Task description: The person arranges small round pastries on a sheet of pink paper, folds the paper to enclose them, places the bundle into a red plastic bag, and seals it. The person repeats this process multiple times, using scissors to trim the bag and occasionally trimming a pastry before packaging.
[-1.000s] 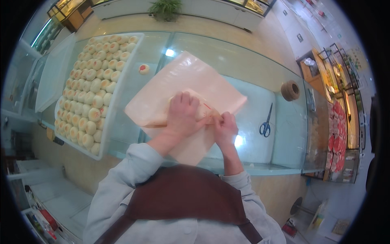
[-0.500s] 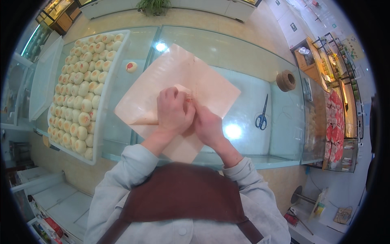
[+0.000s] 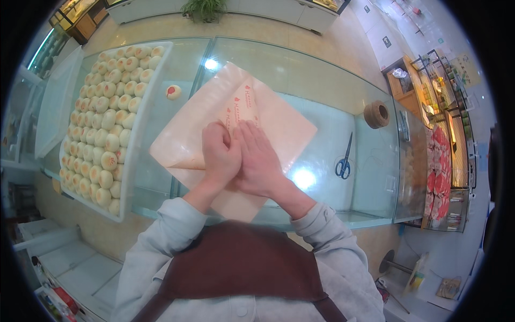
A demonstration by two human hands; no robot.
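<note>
One broad piece of pale pink paper [image 3: 292, 126], smooth and faintly glossy, was laid cornerwise on the glass counter [image 3: 332, 206], with a tan-edged fold at its left. On its middle a narrow paper flap [image 3: 244, 102], printed in red, was pointed away from the body. The left hand [image 3: 220, 150] was curled at the flap's near end, its fingers folded in; the right hand [image 3: 259, 161] was set against it, fingers straight and laid together over the paper. Beyond the paper's left side a round, doughy loose bun [image 3: 173, 92], marked in red, was placed on the glass. Farther left, pale buns [image 3: 104, 123] with browned tops were packed into a shallow white tray [image 3: 146, 115]. To the right were set metal scissors [image 3: 346, 157] with blue handles and a rough, brown roll of twine [image 3: 374, 122].

Whatever lay under the palms was hidden — whether anything was gripped there could not be told. The green plant [image 3: 204, 9] was cut off by the upper edge.

Two hands, one loose bun, one pair of scissors and one roll were counted; in the tray several dozen buns were seen — too crowded for a sure figure.
</note>
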